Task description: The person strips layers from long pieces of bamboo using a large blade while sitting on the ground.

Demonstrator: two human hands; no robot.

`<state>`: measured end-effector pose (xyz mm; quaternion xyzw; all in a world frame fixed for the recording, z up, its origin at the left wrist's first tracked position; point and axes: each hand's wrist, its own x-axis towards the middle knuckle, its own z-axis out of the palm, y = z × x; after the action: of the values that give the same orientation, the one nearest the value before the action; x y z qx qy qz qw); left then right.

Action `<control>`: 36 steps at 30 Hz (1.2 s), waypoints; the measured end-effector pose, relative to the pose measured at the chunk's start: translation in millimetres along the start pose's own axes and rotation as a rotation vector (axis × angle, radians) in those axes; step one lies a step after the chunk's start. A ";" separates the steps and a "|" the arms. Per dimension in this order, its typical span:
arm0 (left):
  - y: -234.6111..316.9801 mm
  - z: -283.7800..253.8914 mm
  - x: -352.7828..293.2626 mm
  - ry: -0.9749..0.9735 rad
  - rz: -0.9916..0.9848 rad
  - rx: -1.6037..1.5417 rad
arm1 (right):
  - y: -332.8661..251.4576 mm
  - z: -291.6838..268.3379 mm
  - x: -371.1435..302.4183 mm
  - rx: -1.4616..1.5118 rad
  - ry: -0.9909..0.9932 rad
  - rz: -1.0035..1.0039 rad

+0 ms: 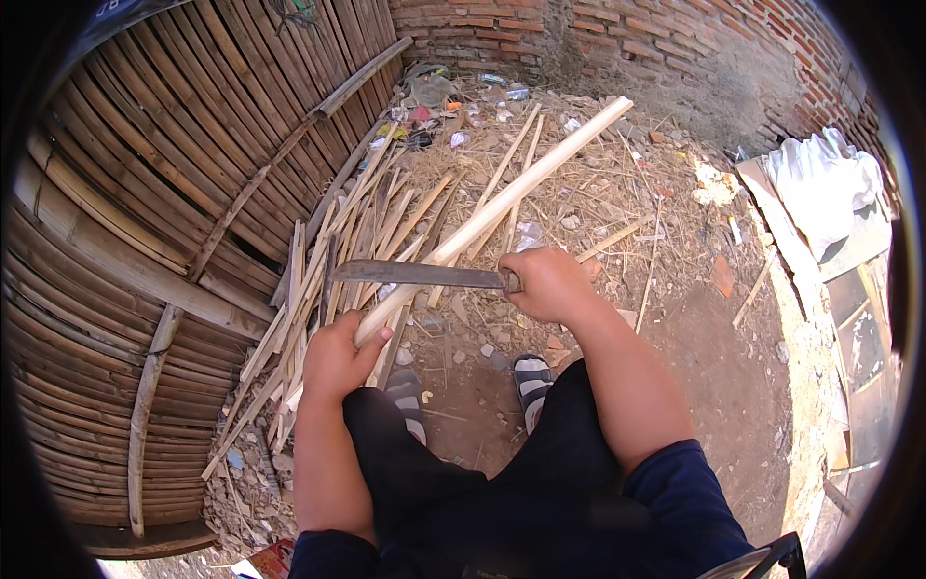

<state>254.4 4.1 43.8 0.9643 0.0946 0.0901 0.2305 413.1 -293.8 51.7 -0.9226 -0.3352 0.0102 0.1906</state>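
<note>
My left hand (335, 355) is closed around the lower part of a long pale bamboo strip (521, 188), which slants up and away to the right. In my right hand (548, 283) is the handle of a machete (424, 274), gripped in a fist. Its dark, broad blade points left and lies across the strip, a little beyond my left hand. Whether the edge cuts into the strip or only rests on it cannot be made out. My left palm hides part of the strip, whose near end shows below the hand.
A heap of split bamboo pieces (395, 217) lies left of the strip, beside a bamboo slat wall (116, 193). Dry debris and litter (463, 111) cover the ground up to a brick wall (656, 43). At right, a white sack (820, 188) sits on boards. My sandalled feet are below.
</note>
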 end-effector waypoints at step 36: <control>1.5 4.8 0.1 0.257 0.116 0.074 | -33.1 -6.9 -0.4 -0.015 0.031 -0.062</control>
<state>255.8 0.7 40.3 0.9565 0.0707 0.2224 0.1749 393.4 -273.1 69.9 -0.9132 -0.3608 -0.0126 0.1891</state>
